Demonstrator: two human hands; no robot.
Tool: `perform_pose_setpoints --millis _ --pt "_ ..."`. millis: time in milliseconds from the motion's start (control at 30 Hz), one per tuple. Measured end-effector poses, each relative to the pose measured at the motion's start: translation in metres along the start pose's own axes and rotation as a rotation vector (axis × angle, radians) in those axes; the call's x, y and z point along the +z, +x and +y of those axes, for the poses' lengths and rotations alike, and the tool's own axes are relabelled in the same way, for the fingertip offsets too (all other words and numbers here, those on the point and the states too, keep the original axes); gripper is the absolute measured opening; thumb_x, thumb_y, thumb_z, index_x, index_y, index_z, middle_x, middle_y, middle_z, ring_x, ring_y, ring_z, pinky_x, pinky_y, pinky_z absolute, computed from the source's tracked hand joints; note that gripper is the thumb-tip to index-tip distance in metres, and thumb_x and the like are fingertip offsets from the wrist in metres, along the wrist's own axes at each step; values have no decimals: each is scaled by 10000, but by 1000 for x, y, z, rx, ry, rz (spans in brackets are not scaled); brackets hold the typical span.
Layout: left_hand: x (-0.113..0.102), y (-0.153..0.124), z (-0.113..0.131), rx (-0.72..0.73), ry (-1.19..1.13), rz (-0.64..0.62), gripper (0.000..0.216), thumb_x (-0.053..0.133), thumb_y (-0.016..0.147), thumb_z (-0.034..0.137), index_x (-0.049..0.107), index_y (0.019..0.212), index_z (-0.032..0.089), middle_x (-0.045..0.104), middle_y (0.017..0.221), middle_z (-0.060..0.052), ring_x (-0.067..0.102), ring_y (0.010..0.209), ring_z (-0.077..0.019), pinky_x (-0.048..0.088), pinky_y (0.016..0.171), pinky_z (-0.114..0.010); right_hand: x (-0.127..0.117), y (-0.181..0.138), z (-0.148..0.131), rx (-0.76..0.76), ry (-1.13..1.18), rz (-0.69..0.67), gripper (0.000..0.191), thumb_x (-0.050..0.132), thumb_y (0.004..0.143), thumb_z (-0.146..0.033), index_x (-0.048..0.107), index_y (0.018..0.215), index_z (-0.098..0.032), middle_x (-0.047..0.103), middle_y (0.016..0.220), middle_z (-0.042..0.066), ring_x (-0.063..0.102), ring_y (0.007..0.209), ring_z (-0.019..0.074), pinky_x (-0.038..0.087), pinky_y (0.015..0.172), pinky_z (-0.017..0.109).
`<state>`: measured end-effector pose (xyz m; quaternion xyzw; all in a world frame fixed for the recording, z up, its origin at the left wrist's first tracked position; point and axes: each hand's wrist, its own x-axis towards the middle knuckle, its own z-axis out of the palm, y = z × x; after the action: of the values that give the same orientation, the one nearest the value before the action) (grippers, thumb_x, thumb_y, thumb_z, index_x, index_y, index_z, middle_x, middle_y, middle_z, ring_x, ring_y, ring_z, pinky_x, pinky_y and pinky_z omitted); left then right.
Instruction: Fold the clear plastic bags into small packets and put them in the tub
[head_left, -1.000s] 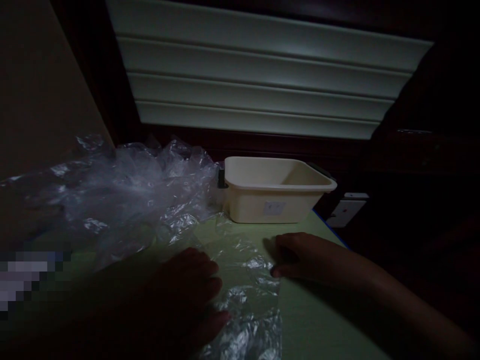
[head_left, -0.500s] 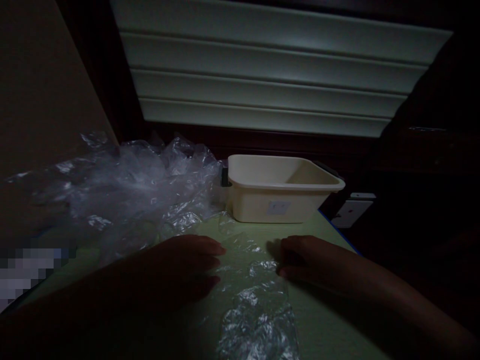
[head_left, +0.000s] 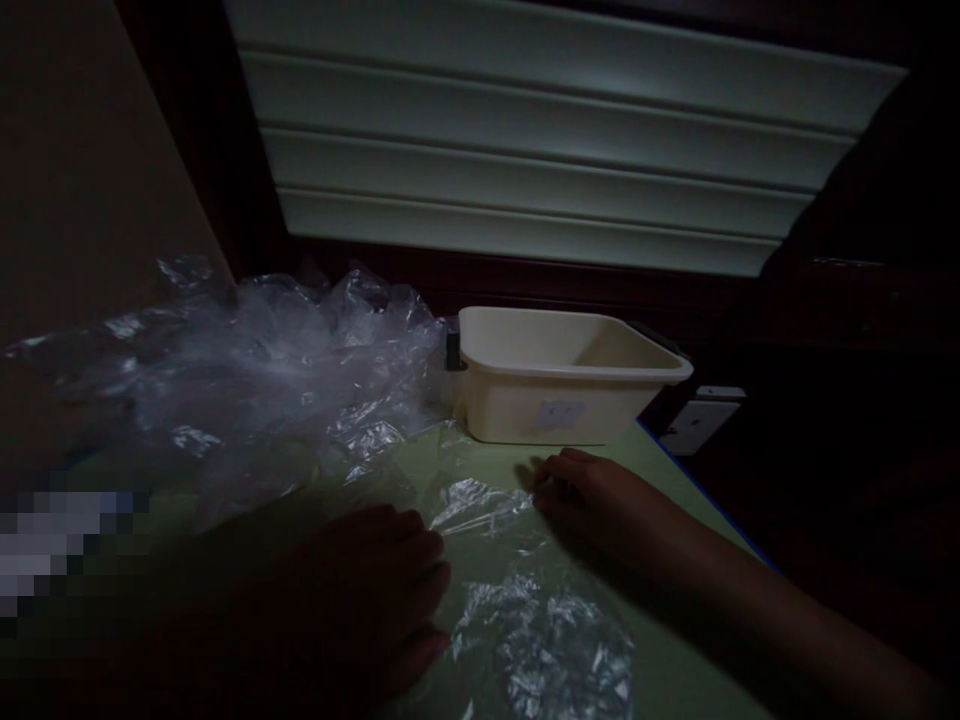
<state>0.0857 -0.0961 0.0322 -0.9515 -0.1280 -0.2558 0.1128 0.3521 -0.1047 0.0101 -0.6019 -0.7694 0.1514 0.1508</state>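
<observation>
A crinkled clear plastic bag (head_left: 562, 640) lies on the pale green tabletop between my hands, with taut creases running across its upper part. My right hand (head_left: 592, 487) pinches the bag's upper right edge, just in front of a cream plastic bin. On the other side, my left hand (head_left: 394, 590) is in deep shadow, palm down, its fingers curled at the bag's left edge. The undersides of those fingers are hidden.
The cream bin (head_left: 540, 408) with a small label stands at the back of the table (head_left: 675, 600). Left of it is a big heap of clear plastic bags (head_left: 285, 370). A white box (head_left: 701, 425) lies beyond the table's right edge. Slatted panels (head_left: 525, 170) rise behind.
My left hand has come nearer to me and turned palm down. The right hand has shifted slightly left. Between them the bag's upper part is pulled into creases, and its lower part has moved right.
</observation>
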Motion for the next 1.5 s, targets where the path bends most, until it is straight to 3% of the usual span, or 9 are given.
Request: perform_pose_setpoints --millis 200,300,400,500,600,933,1133,1300,1500 --pt "5 -2 -10 16 106 -21 670 48 1052 237 577 644 193 626 625 -13 534 520 -159 405 531 -308 6 5 -8 -163 72 9 221 467 947 -160 680 887 -163 622 894 75 581 765 158 450 686 273" --pt "12 -5 -25 -50 74 -76 644 60 1051 245 654 819 154 687 797 -53 622 681 -174 488 668 -291 4 5 -11 -168 124 20 218 473 928 -121 656 1038 -167 651 952 80 609 818 162 471 719 277" --pt "22 -6 -40 -128 -134 -184 507 172 1050 266 655 989 127 672 1032 -94 630 903 -198 494 848 -307 2 3 -9 -79 140 22 169 497 925 -193 650 979 -146 665 906 91 617 770 178 467 665 283" --pt "33 -4 -48 -175 -266 -167 421 226 1033 242 616 1088 94 634 1124 -134 592 1028 -217 474 920 -323 0 2 -6 71 119 -36 149 597 872 -308 623 849 -164 651 838 76 596 714 187 439 613 283" --pt "41 0 -48 -198 -286 -159 347 273 1014 184 591 1120 95 637 1136 -127 572 1084 -209 444 978 -326 1 3 -4 141 98 -41 134 661 809 -285 579 794 -180 617 795 62 557 684 186 409 597 287" --pt "56 0 -56 -240 -381 -152 197 489 900 89 610 1051 124 648 1013 -89 587 967 -207 468 900 -343 7 5 -4 111 287 -102 99 581 792 -115 546 737 -190 614 746 38 565 691 171 430 617 272" --pt "58 -1 -56 -296 -408 -121 244 523 829 68 604 1047 143 614 931 -67 581 899 -198 482 834 -317 8 4 -2 90 379 -113 80 538 828 -163 545 757 -196 612 714 14 559 648 151 417 583 248" --pt "59 -2 -55 -288 -425 -109 253 549 823 101 594 1067 150 606 995 -75 569 948 -207 474 874 -345 7 2 -4 135 316 -71 156 655 779 -310 555 777 -191 595 746 38 524 655 181 391 585 288" --pt "60 -2 -58 -266 -410 -107 205 555 822 118 612 1019 134 625 955 -76 576 924 -217 470 875 -373 10 4 -6 158 298 -39 134 675 724 -210 555 780 -193 567 752 39 510 691 195 387 616 296"
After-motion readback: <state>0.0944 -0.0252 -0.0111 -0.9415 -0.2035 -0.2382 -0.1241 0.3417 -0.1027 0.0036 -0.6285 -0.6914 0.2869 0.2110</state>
